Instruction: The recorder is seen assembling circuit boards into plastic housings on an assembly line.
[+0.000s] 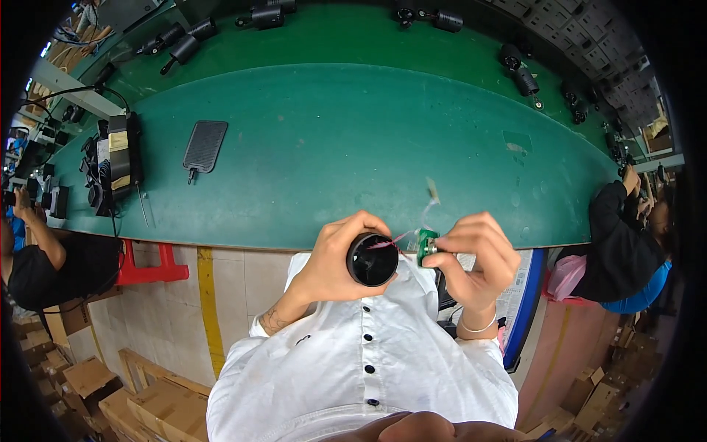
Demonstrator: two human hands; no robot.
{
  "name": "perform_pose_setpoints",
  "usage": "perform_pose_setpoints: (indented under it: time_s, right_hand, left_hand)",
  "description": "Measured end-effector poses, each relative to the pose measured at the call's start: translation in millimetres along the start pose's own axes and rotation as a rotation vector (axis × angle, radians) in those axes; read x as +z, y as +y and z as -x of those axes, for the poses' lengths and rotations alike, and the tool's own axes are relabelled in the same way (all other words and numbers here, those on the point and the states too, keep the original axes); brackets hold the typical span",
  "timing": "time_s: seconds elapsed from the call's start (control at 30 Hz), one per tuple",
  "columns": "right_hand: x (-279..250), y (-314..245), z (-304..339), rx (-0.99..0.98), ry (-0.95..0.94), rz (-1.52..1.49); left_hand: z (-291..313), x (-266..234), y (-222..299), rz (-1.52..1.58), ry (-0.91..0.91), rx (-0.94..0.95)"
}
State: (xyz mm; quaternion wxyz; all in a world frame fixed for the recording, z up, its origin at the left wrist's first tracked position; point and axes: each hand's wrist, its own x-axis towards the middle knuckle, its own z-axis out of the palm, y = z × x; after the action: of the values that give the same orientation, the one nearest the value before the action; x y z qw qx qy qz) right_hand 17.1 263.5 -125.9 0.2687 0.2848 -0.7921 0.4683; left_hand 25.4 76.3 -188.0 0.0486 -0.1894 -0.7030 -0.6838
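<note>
Black housing (372,259), open end rightward

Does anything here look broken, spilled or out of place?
Nothing stands out. The left hand grips a black cylindrical housing, the right hand a small green circuit board, thin wires joining them. The green bench shows no spill.

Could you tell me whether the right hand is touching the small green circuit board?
Touching: the head view shows the right hand pinching the green circuit board between fingertips.
</note>
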Motion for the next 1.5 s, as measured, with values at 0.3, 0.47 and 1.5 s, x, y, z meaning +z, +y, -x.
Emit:
perform_pose_setpoints:
  time_s: [0.3, 0.47, 1.5]
  right_hand:
    - [4, 49, -10, 0.771, -0.624, -0.466]
    - [63, 38, 42, 1.234, 0.034, -1.295]
    - [31, -3, 19, -0.015, -0.207, -0.24]
  left_hand:
    - [4, 1, 5, 0.472, -0.468, -0.172]
    - [7, 16, 8, 0.812, -0.231, -0.294]
    - [-3, 15, -8, -0.105, 0.149, 0.247]
